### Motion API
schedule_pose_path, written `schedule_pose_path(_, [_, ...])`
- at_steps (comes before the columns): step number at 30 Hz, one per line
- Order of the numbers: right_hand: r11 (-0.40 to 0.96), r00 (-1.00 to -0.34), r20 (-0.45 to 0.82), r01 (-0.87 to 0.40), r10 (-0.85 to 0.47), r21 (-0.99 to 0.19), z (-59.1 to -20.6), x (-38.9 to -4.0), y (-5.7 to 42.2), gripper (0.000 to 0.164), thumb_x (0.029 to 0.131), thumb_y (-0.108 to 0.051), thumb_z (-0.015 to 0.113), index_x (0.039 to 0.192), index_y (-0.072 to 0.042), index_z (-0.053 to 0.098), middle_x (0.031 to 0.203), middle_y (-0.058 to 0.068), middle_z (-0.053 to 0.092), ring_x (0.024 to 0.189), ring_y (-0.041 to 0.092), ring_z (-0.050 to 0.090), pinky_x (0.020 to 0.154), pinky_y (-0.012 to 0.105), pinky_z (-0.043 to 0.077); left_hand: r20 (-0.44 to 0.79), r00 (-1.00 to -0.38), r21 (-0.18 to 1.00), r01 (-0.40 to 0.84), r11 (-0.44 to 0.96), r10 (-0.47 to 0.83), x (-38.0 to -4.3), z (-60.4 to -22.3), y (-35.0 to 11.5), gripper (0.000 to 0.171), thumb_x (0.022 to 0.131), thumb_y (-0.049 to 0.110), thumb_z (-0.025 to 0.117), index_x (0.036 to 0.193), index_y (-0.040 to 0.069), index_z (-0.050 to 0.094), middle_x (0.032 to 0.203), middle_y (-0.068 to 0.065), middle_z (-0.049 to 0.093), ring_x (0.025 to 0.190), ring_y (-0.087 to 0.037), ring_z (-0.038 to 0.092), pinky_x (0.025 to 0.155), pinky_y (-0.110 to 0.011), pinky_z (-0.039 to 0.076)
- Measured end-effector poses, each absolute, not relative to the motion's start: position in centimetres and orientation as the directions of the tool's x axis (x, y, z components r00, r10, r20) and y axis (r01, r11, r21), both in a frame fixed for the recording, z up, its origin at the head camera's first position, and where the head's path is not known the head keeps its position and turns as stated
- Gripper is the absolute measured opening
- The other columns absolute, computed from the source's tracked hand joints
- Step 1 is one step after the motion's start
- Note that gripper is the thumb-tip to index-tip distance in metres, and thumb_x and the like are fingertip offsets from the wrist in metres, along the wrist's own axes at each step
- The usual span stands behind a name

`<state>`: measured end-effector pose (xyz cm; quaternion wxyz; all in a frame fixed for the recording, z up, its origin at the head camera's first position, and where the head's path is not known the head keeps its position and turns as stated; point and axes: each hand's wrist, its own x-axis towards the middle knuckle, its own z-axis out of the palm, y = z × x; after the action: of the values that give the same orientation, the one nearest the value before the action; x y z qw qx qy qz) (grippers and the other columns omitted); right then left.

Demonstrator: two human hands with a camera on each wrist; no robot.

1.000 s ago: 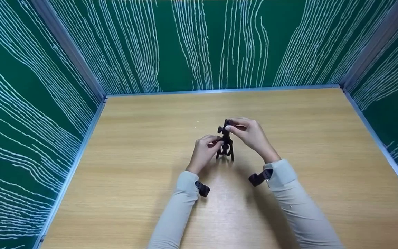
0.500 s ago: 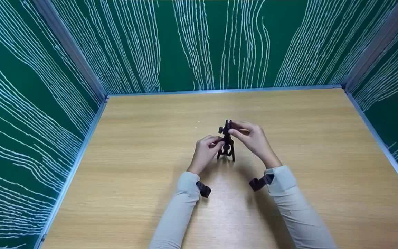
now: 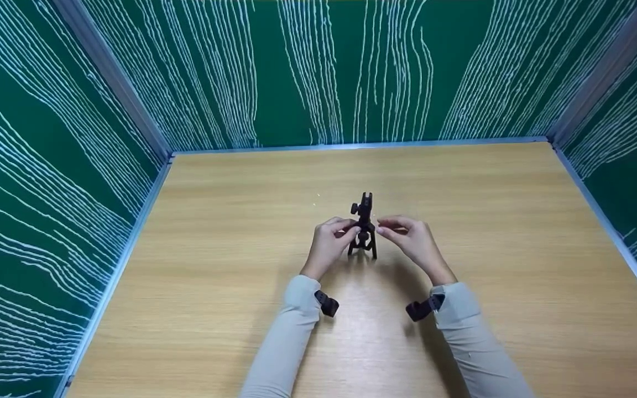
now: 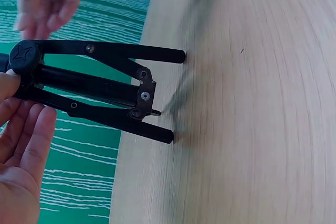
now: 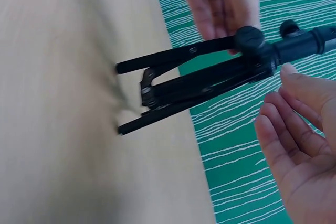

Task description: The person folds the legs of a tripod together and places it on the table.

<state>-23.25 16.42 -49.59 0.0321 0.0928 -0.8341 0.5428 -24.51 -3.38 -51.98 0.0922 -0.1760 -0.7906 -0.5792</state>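
Note:
A small black tripod (image 3: 364,237) stands upright on the table with its legs spread. My left hand (image 3: 329,243) pinches it at the collar where the legs meet, by a round knob (image 4: 25,56) in the left wrist view. Just right of the tripod is my right hand (image 3: 415,243), fingers loosely bent and nothing between them. In the right wrist view its thumb tip (image 5: 289,71) comes close to the collar; whether it touches I cannot tell. A side knob (image 3: 354,208) and a forked clamp head (image 3: 367,199) show above the hands.
The wooden table (image 3: 230,210) is edged by a metal frame rail (image 3: 296,147). Green walls (image 3: 280,72) with white wavy lines stand at the back and sides. A few tiny white specks lie left of the tripod.
My right hand has let go of the tripod's upper part and come down and to the right, beside the collar. The left hand keeps its place on the tripod.

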Motion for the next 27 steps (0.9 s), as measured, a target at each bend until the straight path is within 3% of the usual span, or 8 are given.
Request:
schedule_pose_path(6, [0.454,-0.983,0.126,-0.173,-0.131,-0.874,-51.0,-22.7,16.7,0.024,0.087,-0.014,0.070,0.106,0.001,0.070,0.105,0.018,0.071,0.097,0.032,0.068,0.087,0.036,0.056,0.345,-0.922,0.895,0.379,0.236,0.174,-24.4,-52.0,-3.3,0.018,0.088,0.005,0.067,0.102,-0.005,0.071,0.098,-0.020,0.070,0.091,-0.032,0.069,0.079,-0.027,0.058])
schedule_pose_path(15, [0.509,-0.985,0.064,-0.138,-0.160,-0.849,-53.0,-22.4,17.0,0.020,0.086,-0.012,0.071,0.102,-0.001,0.072,0.102,0.016,0.072,0.095,0.031,0.068,0.087,0.042,0.055,0.311,-0.934,0.902,0.348,0.256,0.173,-24.5,-51.9,-3.4,0.018,0.089,0.011,0.068,0.101,-0.002,0.073,0.098,-0.015,0.071,0.091,-0.024,0.069,0.078,-0.018,0.056])
schedule_pose_path(27, [0.540,-0.983,0.032,-0.128,-0.183,-0.832,-54.4,-22.5,17.1,0.015,0.085,-0.008,0.070,0.098,-0.001,0.072,0.097,0.015,0.073,0.093,0.029,0.068,0.088,0.043,0.054,0.311,-0.933,0.896,0.351,0.273,0.179,-24.6,-52.0,-3.5,0.022,0.088,0.012,0.069,0.104,-0.003,0.072,0.099,-0.016,0.071,0.088,-0.024,0.070,0.075,-0.017,0.056])
